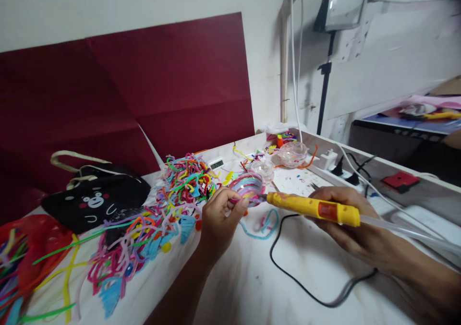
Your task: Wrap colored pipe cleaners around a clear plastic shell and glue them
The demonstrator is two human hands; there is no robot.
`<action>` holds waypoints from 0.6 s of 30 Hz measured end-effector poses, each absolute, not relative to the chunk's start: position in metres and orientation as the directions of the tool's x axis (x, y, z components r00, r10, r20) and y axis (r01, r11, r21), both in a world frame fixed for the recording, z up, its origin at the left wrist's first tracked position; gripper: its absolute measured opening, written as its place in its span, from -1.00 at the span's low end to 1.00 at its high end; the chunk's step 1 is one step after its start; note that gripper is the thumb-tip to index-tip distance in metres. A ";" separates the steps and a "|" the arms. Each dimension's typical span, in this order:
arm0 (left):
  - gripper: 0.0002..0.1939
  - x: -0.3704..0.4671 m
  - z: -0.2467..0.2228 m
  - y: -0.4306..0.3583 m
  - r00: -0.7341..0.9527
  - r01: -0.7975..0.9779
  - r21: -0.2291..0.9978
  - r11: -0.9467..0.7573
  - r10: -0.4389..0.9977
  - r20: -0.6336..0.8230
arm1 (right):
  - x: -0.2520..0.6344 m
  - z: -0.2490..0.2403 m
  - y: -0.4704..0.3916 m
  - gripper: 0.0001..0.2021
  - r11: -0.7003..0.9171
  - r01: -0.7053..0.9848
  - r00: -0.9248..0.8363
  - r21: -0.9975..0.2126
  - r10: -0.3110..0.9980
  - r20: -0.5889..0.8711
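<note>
My left hand (224, 217) pinches the rim of a clear round half-shell (248, 183) lined with coloured pipe cleaners in pink, red, teal and purple. In my right hand (349, 219) is a yellow hot glue gun (313, 207), shaped like a thick pen, with a translucent glue stick (403, 229) sticking out of its rear. Its dark nozzle points left and meets or nearly meets the half-shell's edge; whether they touch cannot be told. Just below lies a light blue pipe cleaner (257, 236) bent into a curve.
A heap of coloured pipe cleaners (187, 181) spreads across the left, beside a black bag (97, 198) and a red plastic bag (46, 248). Behind are clear bowls (292, 154) and a small digital display (216, 163). A black cable (288, 267) loops near my right arm; a power strip (333, 176) stands behind.
</note>
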State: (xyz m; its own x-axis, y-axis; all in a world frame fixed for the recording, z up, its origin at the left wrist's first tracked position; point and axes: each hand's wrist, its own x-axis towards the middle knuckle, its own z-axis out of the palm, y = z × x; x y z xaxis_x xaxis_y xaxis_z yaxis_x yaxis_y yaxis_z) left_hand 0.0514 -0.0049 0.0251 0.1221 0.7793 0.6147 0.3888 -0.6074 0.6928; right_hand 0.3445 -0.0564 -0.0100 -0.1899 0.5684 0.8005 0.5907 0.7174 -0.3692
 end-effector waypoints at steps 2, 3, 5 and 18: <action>-0.79 0.050 0.024 -0.005 0.129 0.388 0.696 -0.604 0.784 0.608 | 0.344 -0.009 -0.056 -0.77 0.727 0.579 -0.180 -0.370 0.557 0.811; -0.79 0.049 0.023 -0.005 0.134 0.387 0.697 -0.604 0.784 0.606 | 0.343 -0.008 -0.056 -0.77 0.728 0.577 -0.163 -0.370 0.546 0.822; -0.79 0.046 0.021 -0.004 0.146 0.382 0.692 -0.613 0.779 0.610 | 0.341 -0.007 -0.056 -0.77 0.729 0.581 -0.138 -0.362 0.527 0.839; -0.78 0.044 0.018 -0.002 0.152 0.362 0.698 -0.618 0.778 0.610 | 0.343 -0.005 -0.056 -0.70 0.692 0.647 -0.133 -0.320 0.516 0.846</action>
State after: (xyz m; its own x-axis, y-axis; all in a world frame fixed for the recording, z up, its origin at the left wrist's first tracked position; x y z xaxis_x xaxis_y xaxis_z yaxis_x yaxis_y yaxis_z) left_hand 0.0436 -0.0016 0.0178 0.1522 0.7779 0.6097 0.3615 -0.6180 0.6982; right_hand 0.3425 -0.0560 -0.0054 -0.1331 0.5156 0.8464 0.6466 0.6924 -0.3202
